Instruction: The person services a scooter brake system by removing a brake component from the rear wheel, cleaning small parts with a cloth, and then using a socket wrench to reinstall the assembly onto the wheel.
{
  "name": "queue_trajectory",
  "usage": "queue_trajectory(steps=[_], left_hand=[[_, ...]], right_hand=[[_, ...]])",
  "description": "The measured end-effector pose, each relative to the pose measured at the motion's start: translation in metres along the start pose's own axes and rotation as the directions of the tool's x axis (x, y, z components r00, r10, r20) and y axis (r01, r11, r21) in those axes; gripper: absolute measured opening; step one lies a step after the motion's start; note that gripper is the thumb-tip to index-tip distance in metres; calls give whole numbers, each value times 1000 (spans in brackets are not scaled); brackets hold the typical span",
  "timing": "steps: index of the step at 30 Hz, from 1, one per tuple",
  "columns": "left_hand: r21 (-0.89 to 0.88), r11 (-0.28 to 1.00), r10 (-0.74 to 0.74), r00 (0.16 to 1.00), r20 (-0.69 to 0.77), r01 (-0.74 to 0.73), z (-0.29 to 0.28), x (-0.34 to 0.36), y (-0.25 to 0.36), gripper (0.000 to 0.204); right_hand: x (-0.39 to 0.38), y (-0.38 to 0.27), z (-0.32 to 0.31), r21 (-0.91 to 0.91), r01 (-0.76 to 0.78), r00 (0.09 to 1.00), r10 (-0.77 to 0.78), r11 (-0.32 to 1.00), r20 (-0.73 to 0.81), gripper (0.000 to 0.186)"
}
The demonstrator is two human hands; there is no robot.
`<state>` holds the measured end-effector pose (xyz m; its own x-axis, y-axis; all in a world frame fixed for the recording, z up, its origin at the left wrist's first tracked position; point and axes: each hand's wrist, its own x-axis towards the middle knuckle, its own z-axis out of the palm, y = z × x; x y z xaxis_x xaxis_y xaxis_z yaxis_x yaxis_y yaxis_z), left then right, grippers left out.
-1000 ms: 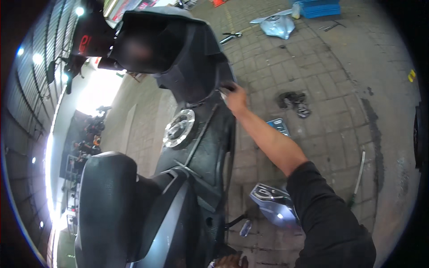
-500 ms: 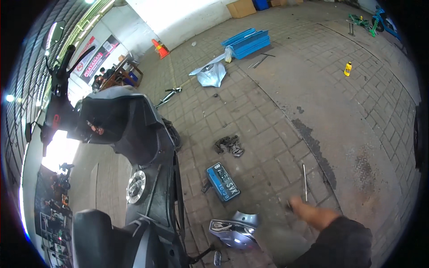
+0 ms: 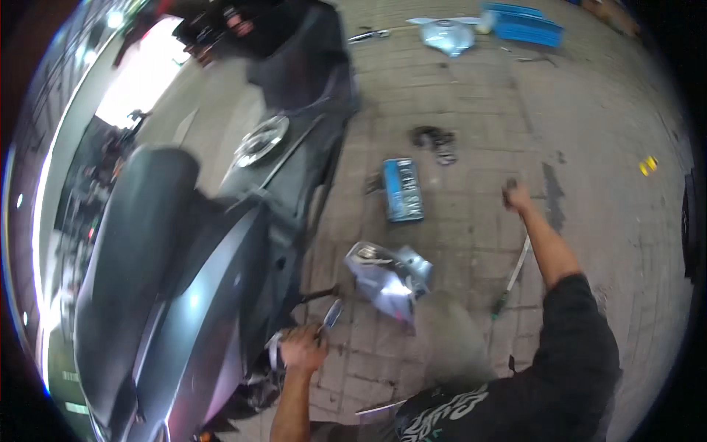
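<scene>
A dark grey scooter (image 3: 184, 295) fills the left side, seen from above. My left hand (image 3: 302, 348) is low beside its lower body, fingers closed around a small silver metal tool (image 3: 331, 314) that sticks out toward the paving. My right hand (image 3: 517, 197) is stretched out over the brick floor, right of a blue tool case (image 3: 403, 189). Its fingers are curled and something small and dark shows at its top; blur hides whether it holds it. A long thin rod-like tool (image 3: 514, 274) lies on the floor under my right forearm.
A loose silver body panel (image 3: 387, 278) lies on the paving between my arms. A small pile of dark parts (image 3: 434, 140) sits beyond the blue case. Farther off are another silver panel (image 3: 445, 34), a blue tray (image 3: 526, 27) and a small yellow object (image 3: 648, 166).
My right hand left the scooter's front panel, pulled back, and now reaches out over the floor. My left hand has come into view by the scooter's lower side. The view has swung.
</scene>
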<state>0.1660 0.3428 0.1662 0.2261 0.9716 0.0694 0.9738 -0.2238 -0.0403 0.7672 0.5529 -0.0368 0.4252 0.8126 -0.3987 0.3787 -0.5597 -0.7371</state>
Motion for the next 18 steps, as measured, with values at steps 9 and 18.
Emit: queue_trajectory(steps=[9,18], left_hand=[[-121,985,88,963,-257,-122,2,-11,-15,18],[-120,958,182,875,-449,-261,14,-8,-13,26]], right_hand=[[-128,-103,218,104,566,824,-566,818,-33,23],[-193,-457,365,-174,797,597,-710,579,372,31]])
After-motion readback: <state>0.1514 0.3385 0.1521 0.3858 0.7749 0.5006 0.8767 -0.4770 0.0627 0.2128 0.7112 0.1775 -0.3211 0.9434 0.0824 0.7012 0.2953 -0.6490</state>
